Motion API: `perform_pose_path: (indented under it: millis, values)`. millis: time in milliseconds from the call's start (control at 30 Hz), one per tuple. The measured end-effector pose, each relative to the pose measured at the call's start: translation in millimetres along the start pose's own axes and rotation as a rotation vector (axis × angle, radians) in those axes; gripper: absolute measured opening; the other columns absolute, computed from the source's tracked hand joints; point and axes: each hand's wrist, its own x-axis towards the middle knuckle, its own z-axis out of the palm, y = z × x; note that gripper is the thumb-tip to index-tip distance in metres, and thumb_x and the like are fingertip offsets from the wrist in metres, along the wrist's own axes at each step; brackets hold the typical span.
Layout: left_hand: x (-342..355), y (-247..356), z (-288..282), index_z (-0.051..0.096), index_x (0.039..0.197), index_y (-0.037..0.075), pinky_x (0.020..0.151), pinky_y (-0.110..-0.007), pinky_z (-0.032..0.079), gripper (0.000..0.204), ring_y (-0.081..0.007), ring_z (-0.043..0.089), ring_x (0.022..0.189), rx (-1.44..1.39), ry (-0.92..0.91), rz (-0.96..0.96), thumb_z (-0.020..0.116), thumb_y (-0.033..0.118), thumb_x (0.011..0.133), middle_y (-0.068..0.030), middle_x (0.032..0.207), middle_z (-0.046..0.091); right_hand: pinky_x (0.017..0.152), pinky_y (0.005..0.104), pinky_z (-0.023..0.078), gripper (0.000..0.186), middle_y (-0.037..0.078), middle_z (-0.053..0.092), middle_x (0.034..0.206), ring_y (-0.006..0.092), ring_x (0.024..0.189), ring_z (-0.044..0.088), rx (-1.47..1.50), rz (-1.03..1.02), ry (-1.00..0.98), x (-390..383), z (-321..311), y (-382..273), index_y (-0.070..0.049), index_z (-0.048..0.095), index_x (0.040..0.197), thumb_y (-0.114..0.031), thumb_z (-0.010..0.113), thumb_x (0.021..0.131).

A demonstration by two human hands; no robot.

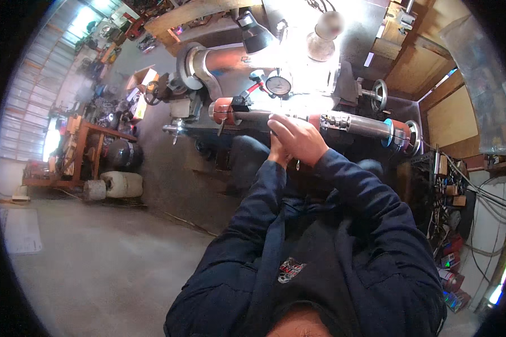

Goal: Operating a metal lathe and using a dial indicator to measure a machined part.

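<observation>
My two hands meet at the near side of a machine, in front of a long metal shaft (368, 126). My right hand (302, 137) lies over the left, its fingers curled together, and what they close on is hidden. Most of my left hand (278, 150) is covered by the right, so its fingers cannot be read. Just beyond the hands stands a round dial gauge (278, 84), beside a red and black holder arm (253, 88). An orange-red clamp-like part (224, 111) sits at the shaft's left end.
A black lamp (254, 33) hangs over the machine near a large orange cylinder (225, 59). Handwheels (379, 95) stand at the right. An orange frame (87, 149) and a pale tank (122, 184) are on the floor at left. Cables and tools crowd the right wall.
</observation>
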Motion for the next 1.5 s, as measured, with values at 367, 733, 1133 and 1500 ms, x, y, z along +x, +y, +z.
perform_pose_path:
  millis: [367,733,1133,1500]
  values:
    - [-4.1,12.2,55.1,0.057,0.093,0.004,0.066,-0.026,0.046,0.023,-0.0110,0.053,0.071,0.674,0.276,0.304,0.065,0.025,0.093,-0.0013,0.082,0.057,0.066,0.0312,0.051,0.010,0.006,0.056,0.083,0.0165,0.074,0.063,0.141,0.578,0.527,-65.2,-148.3,-9.5,-0.004,0.055,0.097,-0.002,0.054,0.087]
    - [-24.6,48.8,77.4,0.056,0.109,0.005,0.056,-0.020,0.041,0.017,-0.0162,0.064,0.099,0.462,0.273,-0.024,0.059,0.009,0.093,-0.0070,0.105,0.064,0.088,0.0315,0.047,0.024,0.008,0.065,0.096,0.0189,0.095,0.061,-0.100,1.243,-0.124,-243.9,-266.8,102.5,-0.002,0.062,0.112,-0.019,0.056,0.096]
    - [-31.4,58.0,62.7,0.058,0.109,0.004,0.074,-0.027,0.050,0.016,-0.0209,0.063,0.105,0.347,0.259,0.040,0.058,0.009,0.094,-0.0073,0.105,0.064,0.045,0.0263,0.040,0.025,0.001,0.058,0.079,0.0095,0.060,0.052,0.121,1.260,0.015,-252.1,-249.8,109.2,-0.003,0.062,0.107,-0.025,0.062,0.094]
    - [-14.1,42.1,48.7,0.060,0.108,0.006,0.092,-0.033,0.050,0.015,-0.0144,0.060,0.092,0.160,0.228,0.202,0.054,0.005,0.095,-0.0041,0.101,0.062,0.043,0.0216,0.039,0.025,-0.001,0.055,0.081,0.0050,0.051,0.047,0.206,1.231,0.245,-211.3,-266.1,97.4,-0.005,0.064,0.111,-0.023,0.060,0.095]
